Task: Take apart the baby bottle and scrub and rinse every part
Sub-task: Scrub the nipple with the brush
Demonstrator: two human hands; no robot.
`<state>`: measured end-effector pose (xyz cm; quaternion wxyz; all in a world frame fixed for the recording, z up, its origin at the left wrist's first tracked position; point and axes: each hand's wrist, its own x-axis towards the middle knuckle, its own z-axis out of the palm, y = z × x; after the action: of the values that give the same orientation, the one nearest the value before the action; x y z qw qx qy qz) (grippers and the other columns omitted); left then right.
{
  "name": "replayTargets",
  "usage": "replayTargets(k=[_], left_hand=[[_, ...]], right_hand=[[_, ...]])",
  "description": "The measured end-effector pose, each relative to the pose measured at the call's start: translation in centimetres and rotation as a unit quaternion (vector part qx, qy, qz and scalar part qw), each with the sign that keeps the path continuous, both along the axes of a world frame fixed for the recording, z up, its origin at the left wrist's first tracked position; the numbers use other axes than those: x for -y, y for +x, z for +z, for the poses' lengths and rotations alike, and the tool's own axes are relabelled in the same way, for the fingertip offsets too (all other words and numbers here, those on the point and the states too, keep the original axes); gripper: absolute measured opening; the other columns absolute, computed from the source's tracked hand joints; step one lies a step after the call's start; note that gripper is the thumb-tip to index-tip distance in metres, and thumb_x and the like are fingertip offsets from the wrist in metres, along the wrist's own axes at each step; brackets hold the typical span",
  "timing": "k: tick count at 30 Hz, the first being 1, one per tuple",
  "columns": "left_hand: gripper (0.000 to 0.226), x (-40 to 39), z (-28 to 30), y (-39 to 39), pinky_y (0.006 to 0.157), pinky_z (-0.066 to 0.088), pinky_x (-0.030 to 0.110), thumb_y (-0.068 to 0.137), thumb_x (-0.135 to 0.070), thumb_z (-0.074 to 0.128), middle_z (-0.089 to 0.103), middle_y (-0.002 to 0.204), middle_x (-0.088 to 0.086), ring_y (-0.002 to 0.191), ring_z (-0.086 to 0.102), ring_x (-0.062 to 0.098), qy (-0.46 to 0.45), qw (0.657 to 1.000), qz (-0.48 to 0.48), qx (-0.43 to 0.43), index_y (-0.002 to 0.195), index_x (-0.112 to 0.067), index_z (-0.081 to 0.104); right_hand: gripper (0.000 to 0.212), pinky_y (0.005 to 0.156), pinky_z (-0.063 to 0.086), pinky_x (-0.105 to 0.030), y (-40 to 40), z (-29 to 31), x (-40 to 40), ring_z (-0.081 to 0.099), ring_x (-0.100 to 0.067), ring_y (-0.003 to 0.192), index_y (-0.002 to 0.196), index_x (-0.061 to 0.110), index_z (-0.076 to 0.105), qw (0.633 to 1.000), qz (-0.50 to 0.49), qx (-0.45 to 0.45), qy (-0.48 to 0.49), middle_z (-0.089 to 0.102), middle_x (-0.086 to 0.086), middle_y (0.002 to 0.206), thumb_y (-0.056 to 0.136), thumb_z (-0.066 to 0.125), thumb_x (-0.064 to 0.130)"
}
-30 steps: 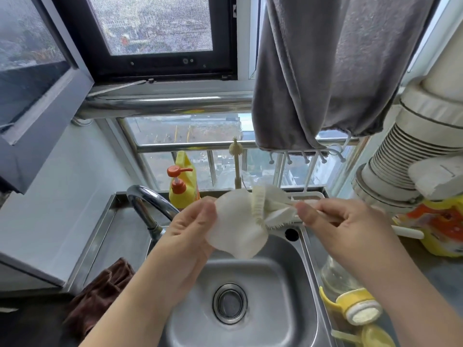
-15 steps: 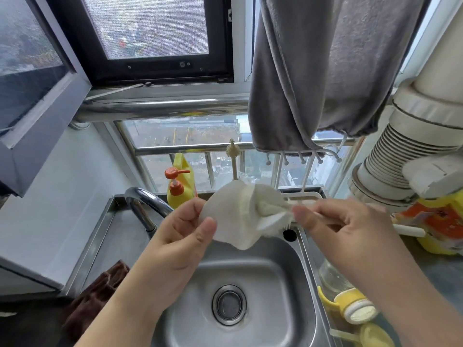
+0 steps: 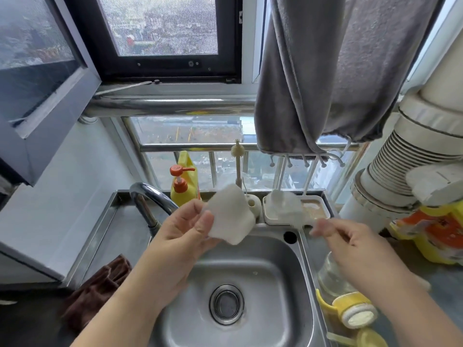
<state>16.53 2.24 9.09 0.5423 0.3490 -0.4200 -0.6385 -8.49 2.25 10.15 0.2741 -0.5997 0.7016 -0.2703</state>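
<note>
Steel sink [image 3: 295, 276] below window [image 3: 162, 33], grey towel [image 3: 333, 71] hanging, countertop [image 3: 446, 279] right.

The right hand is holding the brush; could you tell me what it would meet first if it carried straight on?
Probably the white tray behind the sink: the right hand aims the blurred brush there, though depth is unclear.

My right hand [image 3: 350, 240] now pulls the brush [image 3: 288, 209] out of the white silicone piece [image 3: 230, 216] toward the right of the frame, leaving that piece pinched alone in my left hand [image 3: 185, 229].
</note>
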Motion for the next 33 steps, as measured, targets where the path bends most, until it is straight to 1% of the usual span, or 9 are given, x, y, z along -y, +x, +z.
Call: replayTargets(k=[3, 5, 7, 10, 13, 16, 26, 29, 33], left_hand=[[0.048, -0.1, -0.4, 0.3, 0.092, 0.052, 0.037, 0.061, -0.071, 0.069, 0.052, 0.113, -0.014, 0.108, 0.054, 0.009, -0.075, 0.967, 0.051, 0.237, 0.069, -0.024, 0.062], [0.043, -0.4, -0.7, 0.2, 0.088, 0.047, 0.019, 0.061, -0.071, 0.067, 0.042, 0.121, -0.025, 0.121, 0.045, 0.001, -0.124, 0.944, 0.051, 0.300, 0.063, -0.029, 0.060], [0.029, -0.7, -1.2, -0.1, 0.097, 0.037, 0.018, 0.065, -0.060, 0.071, 0.035, 0.132, -0.025, 0.128, 0.038, 0.003, -0.196, 0.905, 0.047, 0.375, 0.060, -0.035, 0.057], [0.026, -1.0, -1.8, -0.2, 0.100, 0.035, 0.024, 0.066, -0.048, 0.076, 0.032, 0.139, -0.013, 0.131, 0.037, 0.019, -0.289, 0.849, 0.067, 0.437, 0.066, -0.034, 0.054], [0.042, -1.5, -1.8, -0.1, 0.094, 0.047, 0.027, 0.057, -0.045, 0.082, 0.030, 0.139, -0.013, 0.128, 0.041, 0.018, -0.251, 0.876, 0.090, 0.402, 0.086, -0.040, 0.051], [0.075, -1.8, -1.8, 0.3, 0.088, 0.050, 0.024, 0.049, -0.042, 0.087, 0.050, 0.125, -0.018, 0.114, 0.056, 0.013, -0.152, 0.923, 0.081, 0.343, 0.111, -0.045, 0.045], [0.080, -1.0, -1.7, 1.0, 0.074, 0.049, 0.016, 0.040, -0.037, 0.087, 0.068, 0.100, -0.012, 0.091, 0.067, 0.009, -0.034, 0.966, 0.003, 0.258, 0.112, -0.047, 0.054], [0.076, -0.6, -1.3, 1.2, 0.073, 0.050, 0.016, 0.039, -0.040, 0.085, 0.066, 0.099, -0.014, 0.089, 0.066, 0.006, -0.041, 0.964, 0.007, 0.262, 0.110, -0.044, 0.057], [0.073, 0.2, -0.6, 2.7, 0.071, 0.051, 0.018, 0.038, -0.042, 0.082, 0.065, 0.098, -0.013, 0.089, 0.065, 0.008, -0.033, 0.966, 0.015, 0.257, 0.108, -0.045, 0.059]], right_hand=[[0.031, 0.052, 0.031, -0.022, 1.0, 0.0, 0.5, 0.043, -0.004, 0.054, 0.085, 0.033, 0.064, 0.997, 0.006, 0.078, 0.014, 0.053, 0.020, 0.046, 0.091, 0.038, 0.049], [0.052, 0.057, 0.036, -0.026, 2.7, 0.3, 0.9, 0.049, -0.010, 0.059, 0.091, 0.027, 0.065, 0.992, 0.030, 0.115, 0.048, 0.064, 0.010, 0.063, 0.076, 0.038, 0.068], [0.071, 0.059, 0.037, -0.027, 4.1, 0.7, 1.3, 0.058, -0.013, 0.068, 0.093, 0.018, 0.067, 0.987, 0.061, 0.114, 0.096, 0.069, -0.002, 0.079, 0.064, 0.037, 0.076], [0.048, 0.041, 0.026, -0.014, 5.4, 0.5, 1.4, 0.041, -0.001, 0.039, 0.069, 0.014, 0.061, 0.980, 0.100, 0.099, 0.137, 0.046, 0.013, 0.040, 0.080, 0.055, 0.060], [0.027, 0.045, 0.030, -0.016, 6.2, -0.5, 1.3, 0.040, -0.005, 0.047, 0.061, 0.018, 0.059, 0.976, 0.087, 0.130, 0.154, 0.045, 0.012, 0.047, 0.082, 0.065, 0.033], [0.019, 0.058, 0.036, -0.026, 7.3, -0.9, 1.2, 0.048, -0.011, 0.059, 0.067, 0.013, 0.065, 0.973, 0.073, 0.163, 0.148, 0.053, 0.004, 0.058, 0.078, 0.065, 0.028], [0.024, 0.045, 0.026, -0.015, 7.4, -1.3, 0.6, 0.030, -0.004, 0.047, 0.065, 0.020, 0.055, 0.970, 0.167, 0.138, 0.106, 0.033, 0.012, 0.047, 0.088, 0.057, 0.027], [0.045, 0.056, 0.027, -0.023, 7.4, -1.3, 0.6, 0.038, -0.005, 0.055, 0.073, 0.012, 0.059, 0.964, 0.184, 0.155, 0.111, 0.044, 0.001, 0.053, 0.088, 0.052, 0.053], [0.060, 0.076, 0.045, -0.024, 4.7, -0.7, 1.7, 0.058, 0.004, 0.080, 0.089, 0.035, 0.066, 0.984, 0.150, 0.096, 0.022, 0.067, 0.017, 0.083, 0.085, 0.021, 0.074]])
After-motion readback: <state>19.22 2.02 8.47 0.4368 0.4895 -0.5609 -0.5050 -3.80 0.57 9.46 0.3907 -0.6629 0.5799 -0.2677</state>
